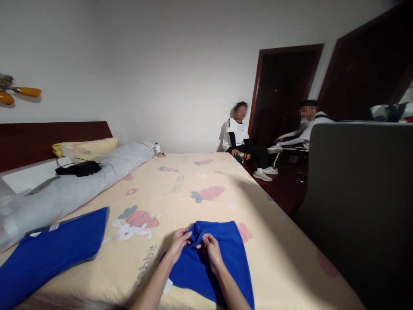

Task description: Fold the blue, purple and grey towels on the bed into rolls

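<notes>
A blue cloth piece [234,258] lies on the bed in front of me, with a white tag showing at its lower left edge. My left hand [178,243] pinches a gathered fold near its upper left corner. Close beside it, my right hand [211,249] has its fingers closed on the same bunched fold. The rest of the cloth spreads flat beneath my wrists. Over to the left lies a second blue cloth piece [61,249] with pale tags along its upper edge, apart from both hands. Whether these are garments I cannot tell.
The bed [180,181] has a rabbit-and-carrot patterned sheet. A long grey roll [129,165] with a black item [79,168] on it lies along the headboard side. A white bottle [157,149] stands at the far edge. Two people sit beyond; a dark grey panel [358,193] rises at right.
</notes>
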Motion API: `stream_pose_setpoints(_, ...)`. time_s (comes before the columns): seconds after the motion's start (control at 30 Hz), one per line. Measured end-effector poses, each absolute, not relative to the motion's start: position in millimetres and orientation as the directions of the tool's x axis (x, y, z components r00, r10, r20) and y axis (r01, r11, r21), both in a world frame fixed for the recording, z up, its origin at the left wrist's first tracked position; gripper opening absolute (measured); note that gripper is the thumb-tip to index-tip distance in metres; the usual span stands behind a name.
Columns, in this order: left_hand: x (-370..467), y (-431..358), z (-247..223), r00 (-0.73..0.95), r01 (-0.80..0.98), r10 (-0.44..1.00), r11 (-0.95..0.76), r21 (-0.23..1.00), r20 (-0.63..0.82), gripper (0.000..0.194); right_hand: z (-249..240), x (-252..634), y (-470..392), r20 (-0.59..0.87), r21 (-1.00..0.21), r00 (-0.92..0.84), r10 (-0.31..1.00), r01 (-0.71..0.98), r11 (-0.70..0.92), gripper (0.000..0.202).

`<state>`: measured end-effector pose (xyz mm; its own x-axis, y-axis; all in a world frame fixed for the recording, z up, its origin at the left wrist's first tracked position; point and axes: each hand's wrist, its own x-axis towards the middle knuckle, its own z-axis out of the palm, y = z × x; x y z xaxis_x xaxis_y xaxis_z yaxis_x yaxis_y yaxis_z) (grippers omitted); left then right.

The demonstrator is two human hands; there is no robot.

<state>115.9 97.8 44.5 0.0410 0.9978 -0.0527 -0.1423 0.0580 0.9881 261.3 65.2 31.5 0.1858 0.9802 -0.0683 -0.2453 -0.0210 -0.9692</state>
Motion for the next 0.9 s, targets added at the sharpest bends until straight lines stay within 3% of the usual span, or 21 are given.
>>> stream_pose_setpoints(0.23, 47.1, 134.2, 55.0, -0.162, -0.253, 0.968, 0.145, 0.956, -0.19, 0.022, 24.8, 329.1, 61.9, -0.199, -0.952, 0.278, 0.94, -0.281, -0.118, 0.044)
stream_pose_setpoints(0.5, -21.7, 160.8, 67.5, -0.371, -0.22, 0.898, 0.163, 0.962, -0.237, 0.018, 36.1, 435.7, 56.9, -0.25, -0.966, 0.452, 0.856, -0.174, -0.19, 0.033)
stream_pose_setpoints(0.67, -46.1, 170.0, 80.8, -0.449, -0.088, 0.878, 0.141, 0.986, -0.165, 0.014, 43.6, 479.0, 66.9, -0.234, -0.972, 0.593, 0.77, -0.115, -0.206, 0.036)
stream_pose_setpoints(0.83, -45.5, 153.6, 74.6, -0.467, 0.16, 0.883, 0.137, 0.978, -0.047, 0.021, 54.7, 490.4, 58.1, -0.125, -0.986, 0.671, 0.73, -0.002, -0.167, 0.051)
stream_pose_setpoints(0.9, -40.9, 129.2, 61.3, -0.457, 0.265, 0.889, 0.139, 0.954, -0.003, 0.012, 56.8, 482.8, 36.6, -0.077, -0.981, 0.688, 0.721, 0.076, -0.178, 0.05)
